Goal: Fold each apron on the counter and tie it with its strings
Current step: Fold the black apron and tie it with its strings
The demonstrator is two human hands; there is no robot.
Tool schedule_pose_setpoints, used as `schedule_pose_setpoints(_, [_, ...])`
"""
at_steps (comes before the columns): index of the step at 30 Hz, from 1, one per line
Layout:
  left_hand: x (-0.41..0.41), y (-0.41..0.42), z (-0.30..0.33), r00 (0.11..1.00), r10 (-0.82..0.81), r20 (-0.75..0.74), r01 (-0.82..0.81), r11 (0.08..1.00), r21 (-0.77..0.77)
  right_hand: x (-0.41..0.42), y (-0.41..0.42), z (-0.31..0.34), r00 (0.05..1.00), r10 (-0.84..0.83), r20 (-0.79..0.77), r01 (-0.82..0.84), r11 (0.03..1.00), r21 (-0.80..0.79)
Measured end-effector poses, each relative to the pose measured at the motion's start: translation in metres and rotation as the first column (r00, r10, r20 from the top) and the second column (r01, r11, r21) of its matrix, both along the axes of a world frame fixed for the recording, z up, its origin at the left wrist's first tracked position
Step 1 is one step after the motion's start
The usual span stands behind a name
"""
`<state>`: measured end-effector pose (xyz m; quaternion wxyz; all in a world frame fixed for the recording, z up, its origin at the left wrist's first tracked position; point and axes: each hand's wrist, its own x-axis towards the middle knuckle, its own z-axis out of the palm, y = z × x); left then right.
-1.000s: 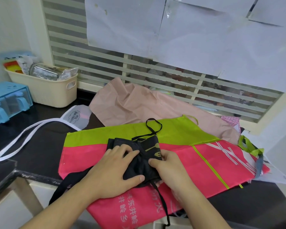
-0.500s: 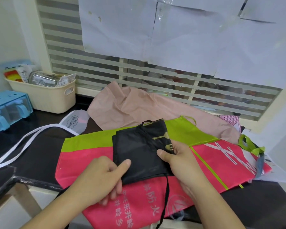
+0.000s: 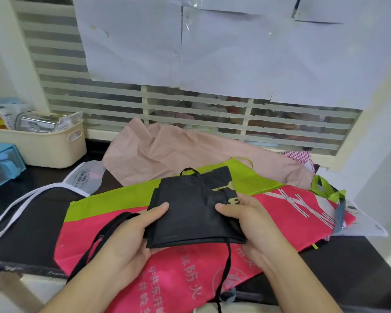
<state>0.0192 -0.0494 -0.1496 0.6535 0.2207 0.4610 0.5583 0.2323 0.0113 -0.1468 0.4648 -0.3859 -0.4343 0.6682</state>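
One apron, the black apron (image 3: 190,211), is already folded into a compact flat packet, and we are holding it just above the pink and green apron (image 3: 212,279), which is lying spread flat across the near middle of the counter (image 3: 32,233). Nothing is tied yet, as far as we can judge: one black string (image 3: 224,274) is hanging loose from the near right corner of the packet and trailing toward us over the pink cloth, and a wider black strap (image 3: 99,240) is looping off to the left past our wrist. We are judging that wrapping and knotting these strings is the step still ahead for this apron. Several more are waiting unfolded: the pink and green one beneath, a crumpled pale pink apron (image 3: 178,154) lying farther back toward the window, and a clear apron with white trim (image 3: 86,179) off to the far left, its white strings running out along the dark counter. At the far right we are seeing a scrap of checked cloth, too hidden to say what it is. Our left hand (image 3: 131,240) is cradling the packet's left edge, thumb pressing on top and fingers curling underneath. Our right hand (image 3: 248,224) is mirroring it on the right edge, thumb lying flat on the black cloth and fingers tucked below, so both hands are pinching the fold closed.
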Motion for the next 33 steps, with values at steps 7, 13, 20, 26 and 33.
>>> schedule_pose_setpoints(7, [0.003, 0.008, -0.001, 0.978, 0.188, -0.085, -0.183, 0.981, 0.070, 0.011, 0.000, -0.010, 0.981, -0.162, 0.104, 0.155, 0.985, 0.072])
schedule_pose_setpoints(13, [0.011, 0.003, 0.001, 0.919, 0.365, -0.148, -0.336, 0.922, 0.191, 0.017, -0.005, -0.007, 0.954, -0.152, 0.260, 0.067, 0.949, 0.309])
schedule_pose_setpoints(20, [-0.008, 0.000, 0.006, 0.837, 0.088, -0.540, 0.085, 0.954, 0.287, 0.036, -0.010, 0.003, 0.912, -0.026, 0.410, -0.103, 0.952, 0.290])
schedule_pose_setpoints(26, [-0.009, 0.004, 0.001, 0.515, 0.119, -0.849, 0.156, 0.961, 0.229, 0.030, -0.009, -0.003, 0.664, -0.292, 0.689, -0.072, 0.891, 0.447])
schedule_pose_setpoints(33, [-0.001, 0.014, -0.004, 0.222, 0.431, -0.875, 0.135, 0.875, 0.465, 0.025, -0.008, -0.013, 0.491, -0.600, 0.631, -0.071, 0.695, 0.716])
